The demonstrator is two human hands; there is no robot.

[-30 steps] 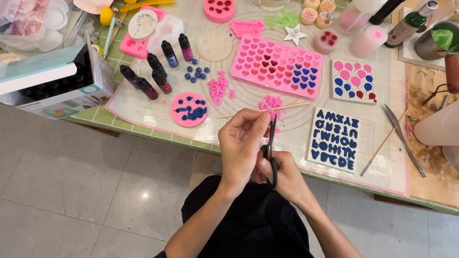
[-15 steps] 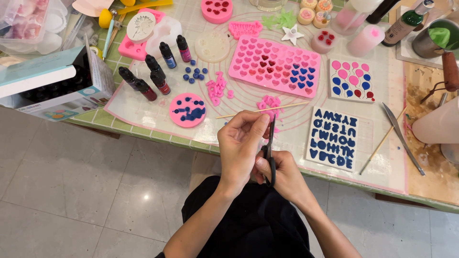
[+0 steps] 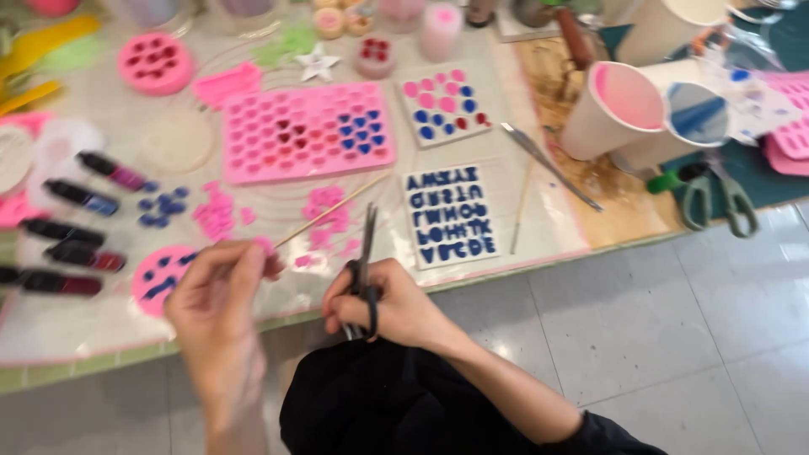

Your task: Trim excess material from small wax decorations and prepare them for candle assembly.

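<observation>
My right hand [image 3: 389,305] grips small black scissors [image 3: 364,263] by the handles, blades pointing away over the table edge. My left hand [image 3: 219,291] pinches something small and pink at its fingertips, close to the near end of a thin wooden stick [image 3: 330,211] that runs up to the right; whether it holds the stick I cannot tell. Just beyond lie pink resin pieces [image 3: 330,221] on a clear mat. A large pink heart mould [image 3: 305,131] and a white letter mould [image 3: 448,215] with blue letters sit farther back.
Several dark dye bottles [image 3: 72,232] lie at the left beside a round pink mould [image 3: 158,278]. A small white mould [image 3: 442,103], tweezers [image 3: 548,164], paper cups [image 3: 613,109] and green-handled scissors [image 3: 712,190] are at the right. Grey floor tiles lie below the table edge.
The view has swung right and moved closer. My hands have separated: the left one has drawn away to the left of the scissors, which stay in my right hand.
</observation>
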